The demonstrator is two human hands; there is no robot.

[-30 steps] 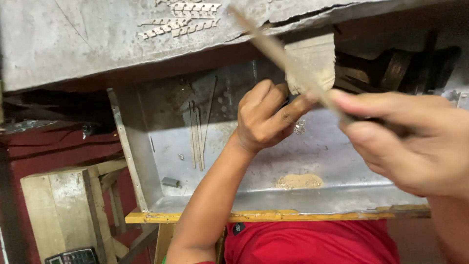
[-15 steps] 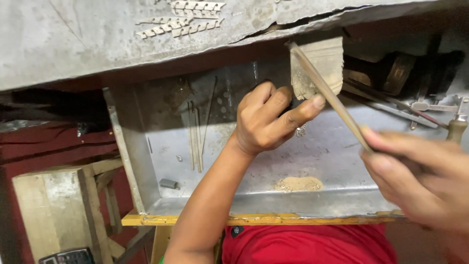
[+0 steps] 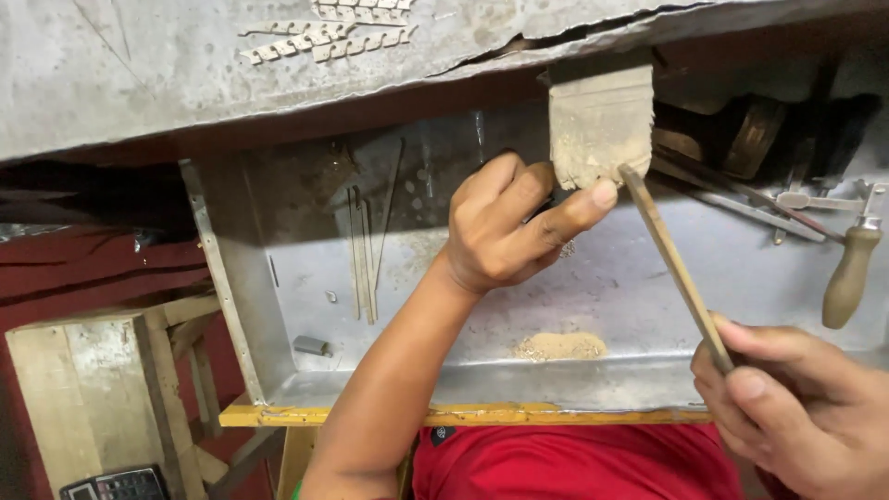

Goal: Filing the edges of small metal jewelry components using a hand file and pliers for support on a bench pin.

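Note:
My left hand (image 3: 507, 231) is closed, its fingertips pressed against the lower edge of a worn wooden peg (image 3: 600, 120) that juts out from under the bench top. What it pinches there is too small to make out. My right hand (image 3: 796, 407) grips a long flat file (image 3: 674, 261) by its lower end. The file slants up to the left and its tip touches the peg beside my left fingertips.
A metal catch tray (image 3: 370, 389) lies below the peg, holding a small heap of filings (image 3: 559, 346) and thin metal strips (image 3: 363, 259). A wooden-handled tool (image 3: 848, 274) and other tools lie at right. A wooden stool (image 3: 93, 389) stands lower left.
My right hand has drawn the file back down and to the right, so its tip now sits at the peg. My left hand has stayed in place.

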